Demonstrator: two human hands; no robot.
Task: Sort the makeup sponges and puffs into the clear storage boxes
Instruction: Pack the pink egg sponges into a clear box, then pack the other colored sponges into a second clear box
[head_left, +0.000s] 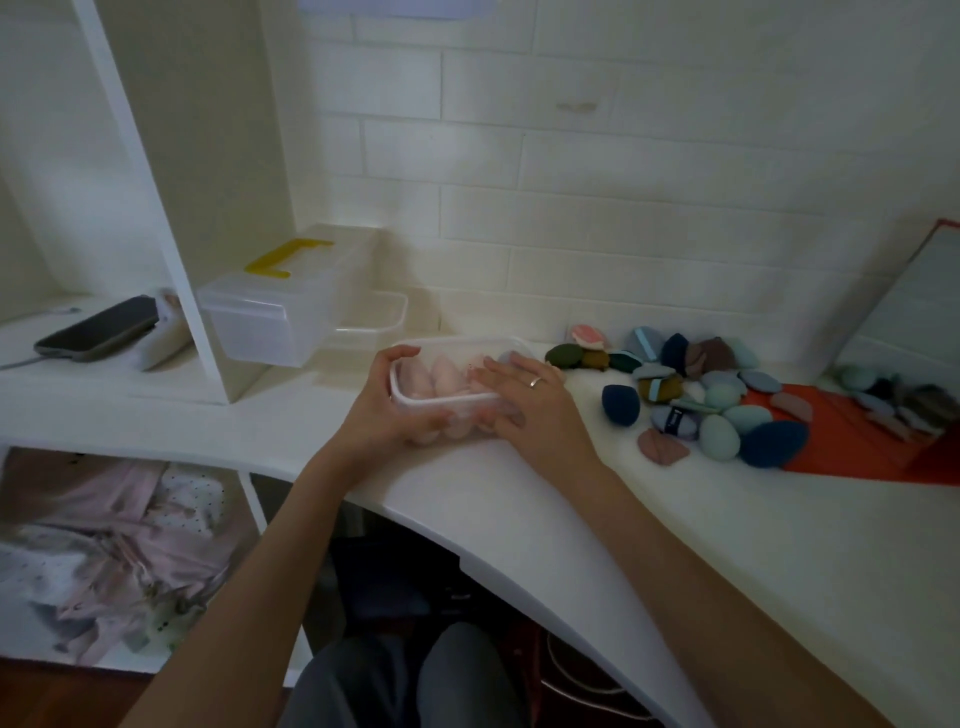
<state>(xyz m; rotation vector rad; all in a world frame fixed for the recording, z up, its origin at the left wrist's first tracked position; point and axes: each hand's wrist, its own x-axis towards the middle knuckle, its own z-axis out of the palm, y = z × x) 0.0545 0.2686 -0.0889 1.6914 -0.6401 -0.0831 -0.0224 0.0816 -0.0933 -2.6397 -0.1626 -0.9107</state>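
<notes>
A small clear storage box (457, 347) sits on the white desk, with several pink sponges (436, 378) inside. My left hand (387, 410) grips its left and front wall. My right hand (524, 400), a ring on one finger, rests over the box's right side, fingers spread flat on the rim. To the right lies a pile of sponges and puffs (711, 400) in blue, teal, navy, olive, mustard and mauve. A navy sponge (621, 404) lies nearest the box.
A larger clear box with a yellow handle (280, 306) stands behind on the left, an empty clear tray (387, 314) beside it. A phone (98, 329) lies on the shelf. A red mat (852, 441) and a leaning mirror (904, 312) are at right. The desk edge curves toward me.
</notes>
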